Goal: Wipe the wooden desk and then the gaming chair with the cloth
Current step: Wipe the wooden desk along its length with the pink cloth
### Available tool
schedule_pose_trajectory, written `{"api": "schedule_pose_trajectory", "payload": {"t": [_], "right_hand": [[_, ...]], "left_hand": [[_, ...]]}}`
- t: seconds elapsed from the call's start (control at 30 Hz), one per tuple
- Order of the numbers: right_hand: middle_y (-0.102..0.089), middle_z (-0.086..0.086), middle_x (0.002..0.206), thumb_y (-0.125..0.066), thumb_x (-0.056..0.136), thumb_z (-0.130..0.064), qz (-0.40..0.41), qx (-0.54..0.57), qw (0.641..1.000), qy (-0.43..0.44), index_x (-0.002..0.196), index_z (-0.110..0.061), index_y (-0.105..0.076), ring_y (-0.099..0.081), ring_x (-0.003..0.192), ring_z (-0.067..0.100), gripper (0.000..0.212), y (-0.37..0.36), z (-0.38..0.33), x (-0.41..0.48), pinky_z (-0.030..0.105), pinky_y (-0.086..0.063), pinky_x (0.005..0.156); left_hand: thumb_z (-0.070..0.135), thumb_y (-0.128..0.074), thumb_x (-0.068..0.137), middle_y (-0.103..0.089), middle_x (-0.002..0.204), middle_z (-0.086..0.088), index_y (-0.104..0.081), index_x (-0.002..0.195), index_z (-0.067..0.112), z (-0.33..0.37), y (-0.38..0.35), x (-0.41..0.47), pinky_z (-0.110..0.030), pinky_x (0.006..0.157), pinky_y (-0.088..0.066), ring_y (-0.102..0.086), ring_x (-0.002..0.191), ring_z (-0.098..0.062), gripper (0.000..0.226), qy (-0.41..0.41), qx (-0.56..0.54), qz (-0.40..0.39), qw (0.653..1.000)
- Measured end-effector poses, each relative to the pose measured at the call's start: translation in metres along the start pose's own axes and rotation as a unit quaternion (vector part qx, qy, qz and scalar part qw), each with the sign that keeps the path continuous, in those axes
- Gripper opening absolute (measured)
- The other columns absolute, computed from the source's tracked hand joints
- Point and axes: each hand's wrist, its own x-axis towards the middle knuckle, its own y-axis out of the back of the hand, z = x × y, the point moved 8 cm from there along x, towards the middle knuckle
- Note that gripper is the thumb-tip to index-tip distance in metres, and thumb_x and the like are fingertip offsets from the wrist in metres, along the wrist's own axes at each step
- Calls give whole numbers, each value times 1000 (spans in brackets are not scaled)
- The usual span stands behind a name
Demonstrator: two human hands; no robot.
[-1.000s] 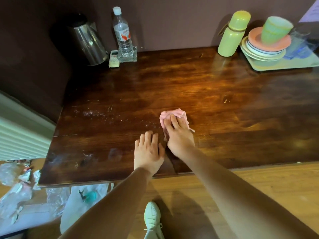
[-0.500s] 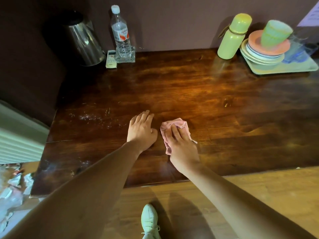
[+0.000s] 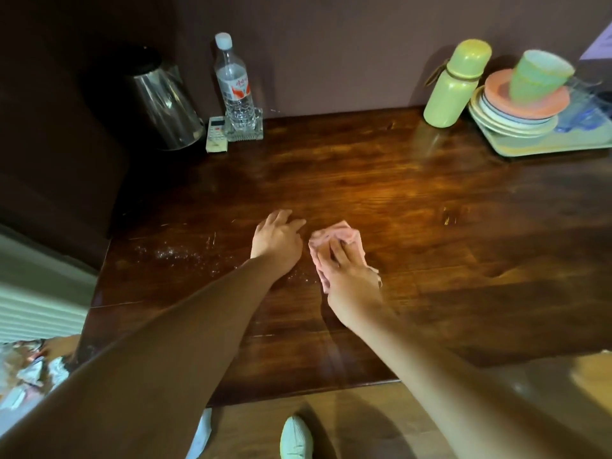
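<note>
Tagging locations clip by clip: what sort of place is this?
Probably a lived-in home or dorm room: a wooden desk against the wall carries an electric kettle, a water bottle and stacked plates on a tray.

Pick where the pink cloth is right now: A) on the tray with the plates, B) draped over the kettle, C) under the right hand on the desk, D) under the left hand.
C: the right hand presses the cloth onto the desk; the left hand is bare beside it.
</note>
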Motion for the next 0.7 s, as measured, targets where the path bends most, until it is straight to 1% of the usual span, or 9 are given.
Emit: {"api": "schedule_pose_trajectory", "payload": {"t": [0.07,0.13,0.2,0.3,0.43,0.53,0.57,0.63,0.7], "right_hand": [[-26,2,166,-68,91,-28,19,12,1000,21,161,-24,-27,-25,152,26,82,-6,-1,-17,47,-62,84],[-36,1,163,-71,89,-32,47,1,998,50,162,-25,-30,-32,150,25,84,-2,1,-6,42,-59,95],[-33,4,165,-72,91,-43,53,-13,997,60,165,-23,-23,-30,152,28,91,3,6,24,42,-53,104],[-15,0,171,-64,97,-50,23,28,999,20,165,-26,-16,-14,157,26,86,8,20,85,50,-52,102],[-18,2,171,-66,98,-41,16,34,999,-5,162,-25,-22,-16,155,28,80,20,23,127,50,-48,107],[-19,3,169,-63,100,-35,24,16,1000,-1,164,-27,-20,-16,155,29,78,22,17,102,46,-51,103],[-23,5,167,-63,99,-31,36,-5,999,15,164,-25,-21,-21,153,30,78,21,12,87,43,-51,103],[-31,6,163,-67,95,-25,53,-7,998,32,160,-22,-29,-28,149,29,76,17,4,56,41,-54,103],[-28,4,165,-69,93,-27,54,33,998,19,159,-22,-31,-25,152,27,76,12,5,38,43,-58,100]], "left_hand": [[29,-46,109,-32,170,-3,-50,156,32,-8,-7,8,-44,129,-21,-23,159,-25,47,1,7,-16,1000],[30,-41,111,-28,172,-5,-45,159,31,-10,-16,5,-44,130,-20,-21,160,-26,48,-8,16,3,1000],[28,-39,111,-28,172,-7,-44,160,30,-11,-22,-1,-45,130,-21,-22,160,-27,49,-14,21,26,999],[23,-46,107,-38,167,-12,-53,155,24,-10,-23,0,-46,129,-26,-32,156,-32,48,-20,19,61,998],[20,-60,101,-56,152,-17,-68,141,17,-9,-16,-2,-49,123,-36,-51,143,-37,41,-36,28,103,994],[24,-60,98,-65,134,-8,-72,131,20,-5,-2,16,-45,112,-43,-59,125,-34,35,-46,40,90,994],[27,-57,100,-62,133,-6,-70,132,22,-6,2,30,-44,110,-43,-56,124,-32,35,-39,39,68,996],[38,-50,105,-49,151,-5,-60,145,28,-9,5,60,-44,115,-38,-43,142,-32,42,-23,49,-2,999],[51,-43,108,-20,173,-5,-38,160,36,-15,-4,84,-47,125,-26,-14,160,-31,54,-5,57,-72,996]]}}
